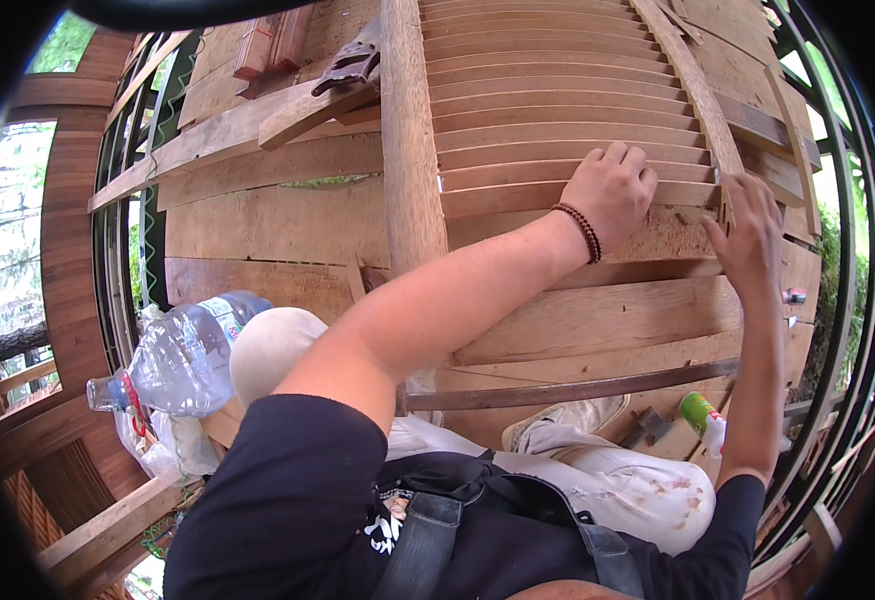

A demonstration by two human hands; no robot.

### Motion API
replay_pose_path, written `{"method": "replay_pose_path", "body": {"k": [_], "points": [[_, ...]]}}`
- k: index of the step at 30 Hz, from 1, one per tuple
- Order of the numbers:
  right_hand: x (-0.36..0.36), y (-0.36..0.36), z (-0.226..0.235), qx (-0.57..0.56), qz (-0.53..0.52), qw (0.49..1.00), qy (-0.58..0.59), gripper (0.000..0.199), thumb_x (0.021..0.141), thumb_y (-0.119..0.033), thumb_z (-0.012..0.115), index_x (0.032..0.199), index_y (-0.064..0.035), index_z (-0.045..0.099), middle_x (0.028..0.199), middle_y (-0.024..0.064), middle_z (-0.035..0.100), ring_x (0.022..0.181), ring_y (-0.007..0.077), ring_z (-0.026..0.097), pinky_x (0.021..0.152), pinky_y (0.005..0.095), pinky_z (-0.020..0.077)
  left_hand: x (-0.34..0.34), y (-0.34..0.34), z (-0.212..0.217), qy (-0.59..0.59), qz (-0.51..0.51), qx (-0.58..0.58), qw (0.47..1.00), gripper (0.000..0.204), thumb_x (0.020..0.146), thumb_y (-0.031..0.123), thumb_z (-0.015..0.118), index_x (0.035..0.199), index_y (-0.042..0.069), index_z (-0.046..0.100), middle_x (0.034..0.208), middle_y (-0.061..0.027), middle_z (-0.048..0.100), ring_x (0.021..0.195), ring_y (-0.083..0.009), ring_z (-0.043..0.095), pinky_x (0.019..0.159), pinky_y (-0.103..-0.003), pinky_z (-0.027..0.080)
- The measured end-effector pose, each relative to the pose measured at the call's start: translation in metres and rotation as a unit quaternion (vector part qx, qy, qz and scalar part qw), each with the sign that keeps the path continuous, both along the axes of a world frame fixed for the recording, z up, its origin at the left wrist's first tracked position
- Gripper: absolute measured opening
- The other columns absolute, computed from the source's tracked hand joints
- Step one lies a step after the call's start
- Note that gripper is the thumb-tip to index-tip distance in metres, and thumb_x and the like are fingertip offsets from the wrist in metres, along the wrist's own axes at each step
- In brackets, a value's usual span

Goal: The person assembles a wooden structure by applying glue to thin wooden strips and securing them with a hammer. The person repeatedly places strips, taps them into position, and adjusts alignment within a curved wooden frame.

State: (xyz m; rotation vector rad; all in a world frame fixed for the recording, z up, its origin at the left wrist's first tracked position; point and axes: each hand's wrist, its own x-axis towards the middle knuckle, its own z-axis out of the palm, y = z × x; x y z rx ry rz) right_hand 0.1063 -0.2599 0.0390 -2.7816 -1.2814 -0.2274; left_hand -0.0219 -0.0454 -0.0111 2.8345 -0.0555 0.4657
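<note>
A wooden frame with several thin parallel slats lies in front of me, between a left side rail [412, 140] and a right side rail [702, 100]. My left hand [612, 195], wearing a beaded bracelet on its wrist, curls its fingers over the nearest wooden slat [517, 198]. Its palm hides part of that slat. At the near end of the right rail, my right hand [749, 235] rests with fingers stretched along the wood and the thumb apart on the inner side. Sawdust [672, 225] lies on the board between my hands.
A handsaw [347, 68] lies on timber at the far left. A large clear plastic bottle [187, 350] stands tilted by my left knee. Near my right knee are a green-and-white bottle [702, 415] and a dark metal tool [647, 425]. A dark bar [577, 390] crosses before my legs.
</note>
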Motion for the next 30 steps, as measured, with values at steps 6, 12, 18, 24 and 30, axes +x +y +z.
{"method": "replay_pose_path", "body": {"k": [6,12,18,24,30], "points": [[0.012,0.022,-0.017,0.017,0.102,0.987,0.127,0.052,0.079,-0.01,0.083,0.128,-0.0048,0.067,0.132,0.0125,0.063,0.125,0.037,0.057,0.108,0.0479,0.0458,0.002,0.005,-0.003,-0.035,-0.027,-0.05,0.998,0.015,0.082,0.011,0.071,0.095,0.004,0.07,0.105,-0.0125,0.064,0.107,-0.0304,0.062,0.093,-0.041,0.054],[0.026,-0.012,-0.003,0.024,-0.051,0.998,-0.008,0.08,0.072,-0.02,0.091,0.144,-0.0077,0.056,0.144,0.0158,0.058,0.13,0.0372,0.057,0.111,0.0469,0.046,0.007,0.0,-0.001,-0.051,-0.043,-0.03,0.997,0.016,0.086,0.013,0.064,0.097,0.005,0.071,0.107,-0.0128,0.064,0.11,-0.0297,0.061,0.094,-0.04,0.053],[0.021,-0.017,0.021,-0.095,-0.24,0.951,0.172,0.097,0.076,-0.054,0.084,0.148,-0.0026,0.045,0.134,0.0207,0.066,0.127,0.0388,0.062,0.104,0.0474,0.0519,0.029,-0.009,0.003,0.004,-0.055,-0.035,0.998,0.036,0.082,0.018,0.081,0.113,0.005,0.068,0.111,-0.0124,0.062,0.112,-0.0311,0.061,0.097,-0.043,0.053],[0.022,-0.028,0.015,-0.086,-0.245,0.952,0.16,0.086,0.075,-0.053,0.081,0.138,-0.0032,0.051,0.12,0.0199,0.073,0.114,0.0365,0.07,0.095,0.0473,0.0566,0.046,-0.023,-0.002,-0.008,-0.064,-0.098,0.993,0.028,0.081,0.013,0.081,0.104,0.003,0.07,0.109,-0.0133,0.063,0.11,-0.0328,0.062,0.096,-0.043,0.053],[0.024,-0.021,0.016,-0.062,-0.251,0.948,0.187,0.102,0.07,-0.052,0.087,0.149,0.0001,0.049,0.119,0.029,0.072,0.115,0.0431,0.069,0.097,0.0486,0.0535,0.047,-0.024,-0.002,-0.031,-0.067,-0.114,0.991,0.025,0.08,0.009,0.081,0.101,0.001,0.071,0.107,-0.0129,0.063,0.109,-0.033,0.062,0.095,-0.042,0.054]]}}
